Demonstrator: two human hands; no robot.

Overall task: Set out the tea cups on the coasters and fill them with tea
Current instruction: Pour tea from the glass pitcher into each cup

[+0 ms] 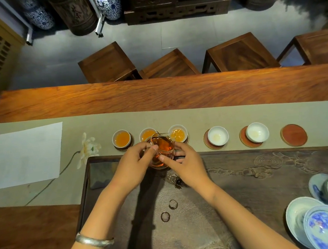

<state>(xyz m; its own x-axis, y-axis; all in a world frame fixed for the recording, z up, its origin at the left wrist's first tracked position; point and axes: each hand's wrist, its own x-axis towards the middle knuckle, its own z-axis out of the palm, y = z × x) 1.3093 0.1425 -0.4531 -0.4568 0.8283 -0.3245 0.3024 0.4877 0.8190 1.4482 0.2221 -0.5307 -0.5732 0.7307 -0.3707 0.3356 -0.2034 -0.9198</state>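
Note:
A glass pitcher (162,150) of amber tea is tilted with its spout over the third white cup (178,133). My left hand (135,163) grips the pitcher from the left and my right hand (187,162) holds it from the right. Tea fills the first cup (121,139) and the second cup (148,134), each on a coaster. Two more white cups (218,135) (257,132) sit on red coasters with only a pale trace inside. The last red coaster (294,135) at the right has no cup on it.
A dark carved tea tray (260,167) lies under my hands. Blue-and-white bowls and lids (322,224) crowd its right end. A white sheet (24,157) and a painted flower (88,148) lie on the runner at left. Wooden stools (174,62) stand beyond the table.

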